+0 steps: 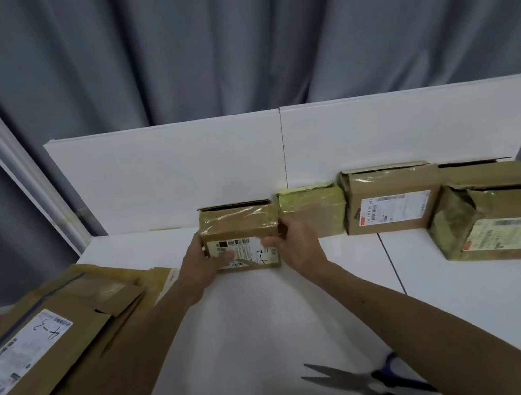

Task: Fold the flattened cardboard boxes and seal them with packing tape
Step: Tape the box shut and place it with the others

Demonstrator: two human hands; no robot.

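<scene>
While the left hand (199,260) and right hand (295,246) clasped the taped box (238,225), fingers curled round its sides, set-down seemed in hand; a flattened box (78,337) appeared due next.

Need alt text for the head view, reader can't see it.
The left hand and right hand grip a small taped box on the white table. More boxes stand to its right, flattened cardboard at left, scissors in front.

Grey curtain (222,30) hangs behind white table (481,315).
</scene>
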